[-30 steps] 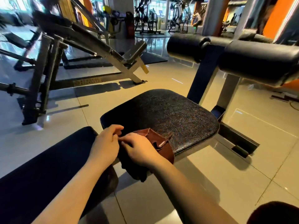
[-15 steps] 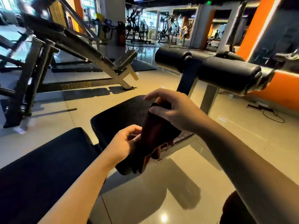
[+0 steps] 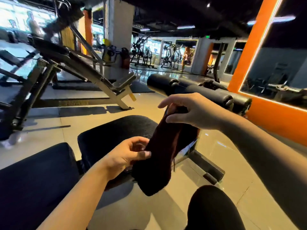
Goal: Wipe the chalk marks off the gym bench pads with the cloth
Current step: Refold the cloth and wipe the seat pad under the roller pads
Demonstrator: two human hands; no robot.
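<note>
Fingers of right hand (image 3: 191, 112) pinch top of dark cloth (image 3: 162, 155); left hand (image 3: 127, 153) pinches its lower edge, cloth held up above seat pad (image 3: 113, 135). Prob. refolding step, no wiping yet. Next: bunch cloth, press onto pad.

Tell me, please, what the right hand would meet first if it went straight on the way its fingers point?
Probably nothing near: the right hand points left, over the seat pad, toward the incline bench; depth is unclear.
</note>
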